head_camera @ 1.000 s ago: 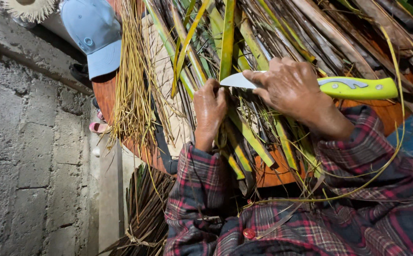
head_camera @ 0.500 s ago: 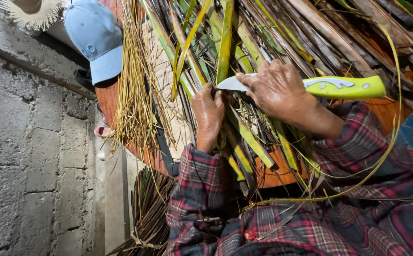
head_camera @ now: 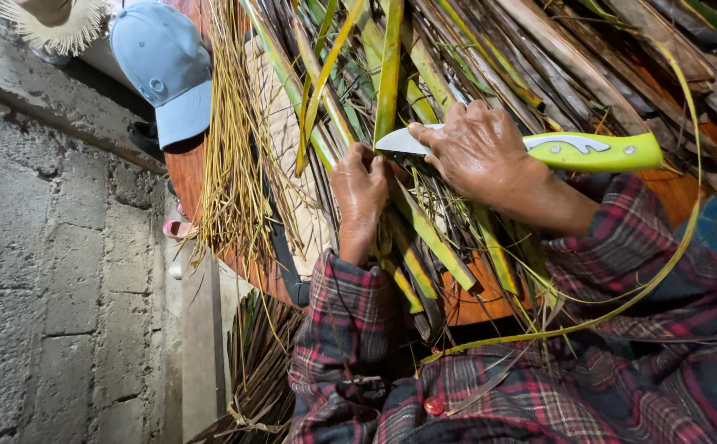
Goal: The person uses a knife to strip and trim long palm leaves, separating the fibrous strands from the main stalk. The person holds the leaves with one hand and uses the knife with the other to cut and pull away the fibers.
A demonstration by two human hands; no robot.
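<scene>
My right hand [head_camera: 478, 156] is shut on a knife with a lime-green handle [head_camera: 597, 152]. Its pale blade [head_camera: 398, 141] points left and rests against a long green-yellow palm leaf strip [head_camera: 389, 70]. My left hand [head_camera: 360, 193] grips the same bundle of leaf strips just below the blade tip, fingers closed round them. Both arms wear red plaid sleeves [head_camera: 350, 329]. The hands work over a heap of leaf strips and dark stalks [head_camera: 490, 57] lying on a round reddish wooden surface [head_camera: 465, 300].
A light blue cap [head_camera: 165, 70] and a frayed straw hat [head_camera: 46, 20] lie at the upper left. A sheaf of thin dry yellow fibres [head_camera: 227, 156] hangs beside them. A grey concrete block wall [head_camera: 46, 271] fills the left. More dry leaves [head_camera: 256, 370] lie below.
My right hand and the knife have edged slightly left, bringing the blade closer to my left hand. The left hand keeps its grip on the strips.
</scene>
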